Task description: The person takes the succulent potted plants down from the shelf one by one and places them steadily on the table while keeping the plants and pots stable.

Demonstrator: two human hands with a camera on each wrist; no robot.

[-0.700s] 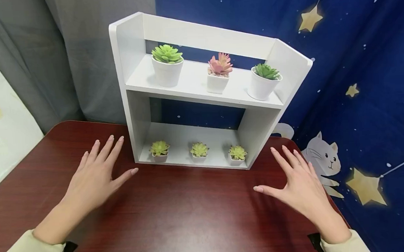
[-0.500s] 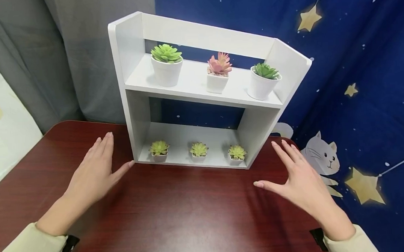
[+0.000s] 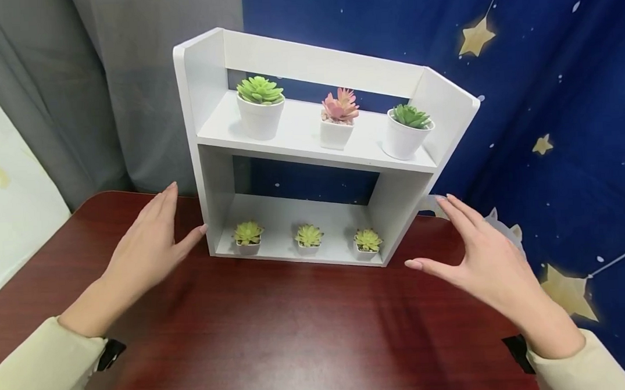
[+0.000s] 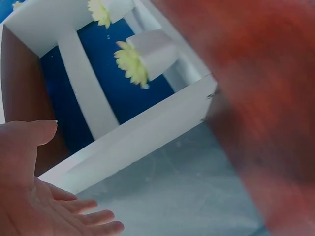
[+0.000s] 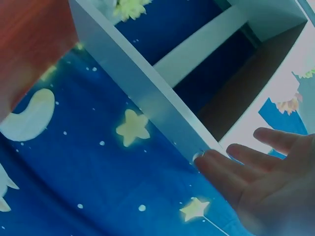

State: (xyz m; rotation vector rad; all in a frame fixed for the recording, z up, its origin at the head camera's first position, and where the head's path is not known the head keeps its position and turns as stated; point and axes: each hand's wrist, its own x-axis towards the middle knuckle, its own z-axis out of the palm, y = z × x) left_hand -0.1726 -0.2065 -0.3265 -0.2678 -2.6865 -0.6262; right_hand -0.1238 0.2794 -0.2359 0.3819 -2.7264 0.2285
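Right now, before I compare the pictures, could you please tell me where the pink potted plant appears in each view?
Head: the pink potted plant is above the centre and slightly right, the middle one on the upper level.
Left wrist: not in this picture.
Right wrist: near the right edge, a little above mid-height, above the fingers of the right hand.
Shared landmark: the white shelf, partly or fully visible in all three.

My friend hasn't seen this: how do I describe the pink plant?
On the dark red table stands a white shelf with two levels. Its upper level holds the pink plant, middle of three. Unlike the green plants either side, in round pots, it is pink, in a squarish pot.
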